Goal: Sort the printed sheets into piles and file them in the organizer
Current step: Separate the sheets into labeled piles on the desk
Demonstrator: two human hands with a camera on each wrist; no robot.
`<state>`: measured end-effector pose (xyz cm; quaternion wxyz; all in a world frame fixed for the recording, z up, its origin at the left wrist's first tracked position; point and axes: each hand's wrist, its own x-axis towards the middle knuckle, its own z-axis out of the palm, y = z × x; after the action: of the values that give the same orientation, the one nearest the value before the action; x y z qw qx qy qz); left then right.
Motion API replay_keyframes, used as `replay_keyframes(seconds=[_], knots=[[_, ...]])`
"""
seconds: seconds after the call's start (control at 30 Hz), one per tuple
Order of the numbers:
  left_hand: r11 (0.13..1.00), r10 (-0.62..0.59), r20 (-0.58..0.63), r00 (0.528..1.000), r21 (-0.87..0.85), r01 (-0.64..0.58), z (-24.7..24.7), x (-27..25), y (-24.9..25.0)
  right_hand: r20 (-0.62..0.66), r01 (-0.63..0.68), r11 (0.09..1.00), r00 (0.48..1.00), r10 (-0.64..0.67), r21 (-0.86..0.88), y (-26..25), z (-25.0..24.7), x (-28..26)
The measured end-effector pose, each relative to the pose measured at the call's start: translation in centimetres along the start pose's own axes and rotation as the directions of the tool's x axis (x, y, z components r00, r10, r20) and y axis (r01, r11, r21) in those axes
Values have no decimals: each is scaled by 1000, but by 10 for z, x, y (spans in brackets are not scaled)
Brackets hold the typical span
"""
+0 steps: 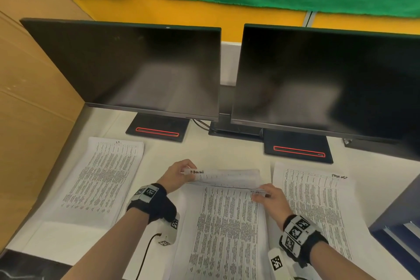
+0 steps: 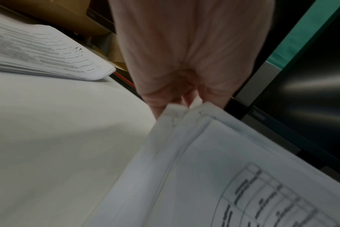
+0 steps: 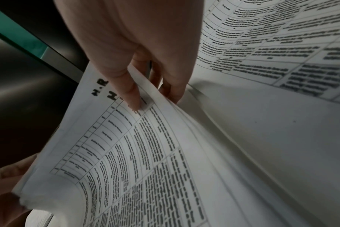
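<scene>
Three groups of printed sheets lie on the white desk: a left pile point(image 1: 102, 177), a middle stack point(image 1: 225, 232) and a right pile point(image 1: 316, 209). My left hand point(image 1: 179, 171) grips the far left corner of the middle stack's top sheets point(image 1: 223, 177) and lifts them, curled edge-on. In the left wrist view the fingers point(image 2: 184, 98) pinch that corner point(image 2: 186, 116). My right hand point(image 1: 264, 195) pinches the far right corner of the sheets; in the right wrist view the thumb point(image 3: 132, 95) lies on the printed face and fingers sit behind the page edge point(image 3: 161, 98).
Two dark monitors point(image 1: 141, 70) point(image 1: 322, 84) stand behind the papers, their black bases point(image 1: 159, 129) point(image 1: 297, 150) on the desk. A cardboard wall point(image 1: 34, 98) bounds the left. A dark blue organizer point(image 1: 397, 218) sits at the right edge. A cable point(image 1: 145, 254) trails from my left wrist.
</scene>
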<state>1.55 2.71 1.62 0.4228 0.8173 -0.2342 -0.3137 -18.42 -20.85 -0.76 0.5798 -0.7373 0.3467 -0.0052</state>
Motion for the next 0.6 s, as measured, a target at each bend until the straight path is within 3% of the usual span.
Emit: replay_keyframes(seconds=[0.13, 0.3, 0.4, 0.5, 0.6], knots=[[998, -15, -126, 992, 53, 22, 11, 0, -2, 8, -8, 1000, 1000, 8, 0, 0, 3, 0], [982, -137, -163, 977, -155, 112, 20, -7, 7, -14, 7, 999, 1000, -7, 47, -10, -2, -9], [980, -125, -224, 967, -177, 85, 22, -11, 6, -4, -10, 990, 1000, 10, 137, -17, -11, -7], [974, -93, -204, 975, -224, 47, 25, -16, 12, 32, -18, 958, 999, 9, 285, -41, -18, -16], [942, -91, -161, 983, -334, 32, 22, -14, 29, -6, 60, 916, 998, -63, 397, -73, -24, -14]])
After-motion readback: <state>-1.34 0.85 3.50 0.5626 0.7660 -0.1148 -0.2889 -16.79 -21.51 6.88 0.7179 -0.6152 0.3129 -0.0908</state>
